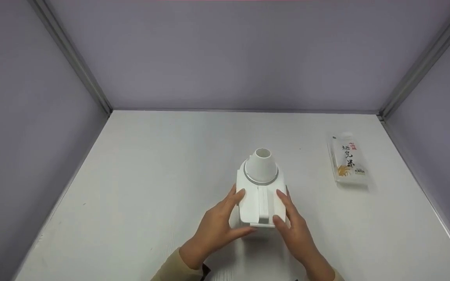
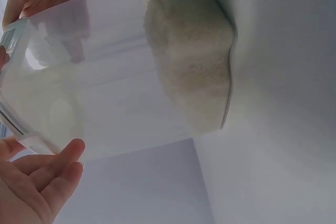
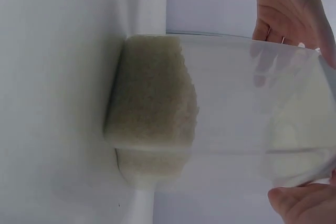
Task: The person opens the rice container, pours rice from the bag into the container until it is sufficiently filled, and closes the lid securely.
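A tall clear rice storage container (image 2: 121,72) stands upright on the table, with rice (image 2: 189,66) in its lower part. Its white lid (image 1: 249,205) bears a raised bar and a white cone-shaped cup (image 1: 261,169) with the narrow open end up. My left hand (image 1: 218,223) grips the lid's left side, the thumb along the near edge. On the opposite side, my right hand (image 1: 297,231) holds the lid, its thumb at the near right corner. Both wrist views show the hands high at the lid, well above the rice. Some fingers are hidden behind the lid in the head view.
To the right lies a clear plastic bag (image 1: 348,162) printed with dark and red characters. The white table (image 1: 162,168) is bounded by a grey back wall (image 1: 248,54) and two side walls with metal corner posts.
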The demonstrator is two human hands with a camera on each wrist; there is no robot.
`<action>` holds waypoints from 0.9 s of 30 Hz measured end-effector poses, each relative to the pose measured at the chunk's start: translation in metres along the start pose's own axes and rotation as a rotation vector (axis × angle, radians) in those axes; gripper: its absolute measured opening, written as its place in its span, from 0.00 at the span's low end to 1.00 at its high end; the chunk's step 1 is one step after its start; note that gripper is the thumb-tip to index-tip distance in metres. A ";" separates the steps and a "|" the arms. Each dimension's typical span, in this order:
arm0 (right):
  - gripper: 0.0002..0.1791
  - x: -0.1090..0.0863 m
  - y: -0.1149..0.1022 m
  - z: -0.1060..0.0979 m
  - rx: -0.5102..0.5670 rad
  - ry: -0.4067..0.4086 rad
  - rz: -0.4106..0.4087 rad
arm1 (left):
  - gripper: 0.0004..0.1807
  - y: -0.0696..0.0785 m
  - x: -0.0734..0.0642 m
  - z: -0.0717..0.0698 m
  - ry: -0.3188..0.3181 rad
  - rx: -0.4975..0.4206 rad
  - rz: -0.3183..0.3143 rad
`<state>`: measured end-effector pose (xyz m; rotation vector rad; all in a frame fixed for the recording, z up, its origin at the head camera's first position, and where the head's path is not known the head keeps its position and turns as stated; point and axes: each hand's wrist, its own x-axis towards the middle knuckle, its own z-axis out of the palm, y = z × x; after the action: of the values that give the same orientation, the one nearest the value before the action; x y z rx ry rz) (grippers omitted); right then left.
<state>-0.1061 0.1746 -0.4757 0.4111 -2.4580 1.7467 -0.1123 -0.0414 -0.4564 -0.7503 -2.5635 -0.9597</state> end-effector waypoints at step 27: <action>0.32 0.001 -0.004 -0.005 0.005 -0.096 -0.004 | 0.47 -0.001 0.003 -0.003 -0.068 -0.037 -0.066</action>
<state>-0.1060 0.1776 -0.4703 0.5110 -2.5155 1.7720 -0.1149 -0.0430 -0.4535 -0.7236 -2.6508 -1.0217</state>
